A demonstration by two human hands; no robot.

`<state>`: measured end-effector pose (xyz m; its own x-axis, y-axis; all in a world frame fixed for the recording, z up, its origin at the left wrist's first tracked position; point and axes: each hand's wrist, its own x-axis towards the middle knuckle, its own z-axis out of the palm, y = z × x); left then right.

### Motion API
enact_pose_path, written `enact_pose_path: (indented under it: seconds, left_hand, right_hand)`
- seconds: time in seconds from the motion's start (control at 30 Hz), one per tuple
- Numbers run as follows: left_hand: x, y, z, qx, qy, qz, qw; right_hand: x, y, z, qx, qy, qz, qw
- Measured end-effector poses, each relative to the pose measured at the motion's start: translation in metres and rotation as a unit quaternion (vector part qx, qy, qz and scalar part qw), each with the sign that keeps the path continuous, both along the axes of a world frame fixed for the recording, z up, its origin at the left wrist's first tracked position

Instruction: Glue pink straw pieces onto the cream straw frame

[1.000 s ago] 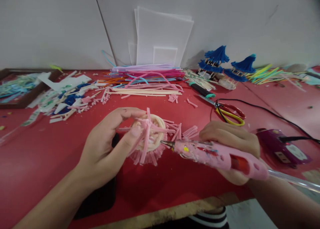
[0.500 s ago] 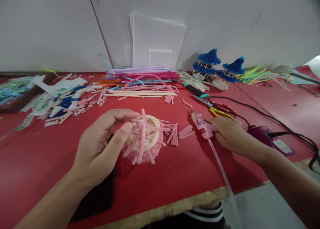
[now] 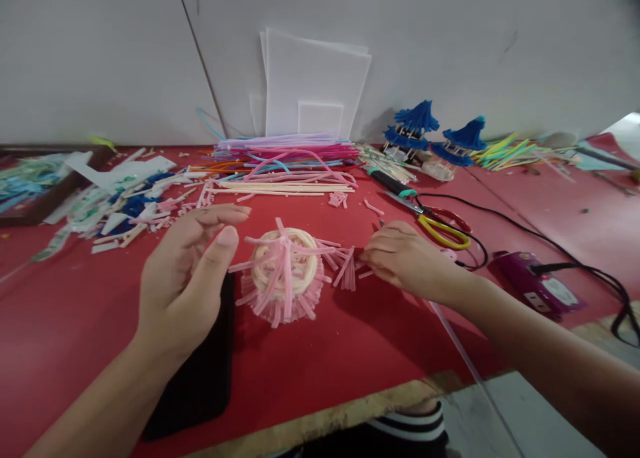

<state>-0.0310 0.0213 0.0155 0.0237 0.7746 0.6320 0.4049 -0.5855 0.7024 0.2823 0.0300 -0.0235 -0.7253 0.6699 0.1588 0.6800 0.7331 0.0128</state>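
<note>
A round cream and pink piece (image 3: 285, 271), made of fuzzy stems with pink strips radiating from its top, rests on the red table (image 3: 310, 385). Just left of it is my left hand (image 3: 193, 278), thumb and fingers apart and holding nothing. My right hand (image 3: 405, 258) reaches over the cut pink strips (image 3: 346, 271) on the right; its fingertips point down near them, and whatever they may hold is hidden. Beneath that hand the pink glue gun is mostly covered, with its clear glue stick (image 3: 463, 351) trailing toward the table edge.
Scissors (image 3: 445, 233) and a purple power box (image 3: 537, 281) with black cords lie at the right. Bundled coloured stems (image 3: 290, 155), two blue-roofed models (image 3: 413, 121) and white sheets (image 3: 320, 71) are behind. Scraps (image 3: 135, 198) lie left; a black phone-like slab (image 3: 200, 371) is in front.
My left hand has let go of the round piece and drawn back left. My right hand has left the glue gun's grip and moved left toward the pink strips.
</note>
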Motion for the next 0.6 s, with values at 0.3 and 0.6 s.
enact_pose_path:
  seconds: [0.3,0.6]
  left_hand:
    - [0.001,0.000,0.004,0.004,-0.019,-0.006,1.000]
    - [0.022,-0.008,0.061,0.068,0.111,0.024,0.991]
  right_hand:
    - [-0.005,-0.002,0.010,-0.041,0.054,-0.024,0.997]
    - [-0.031,0.002,0.082,-0.005,0.358,-0.009,0.934]
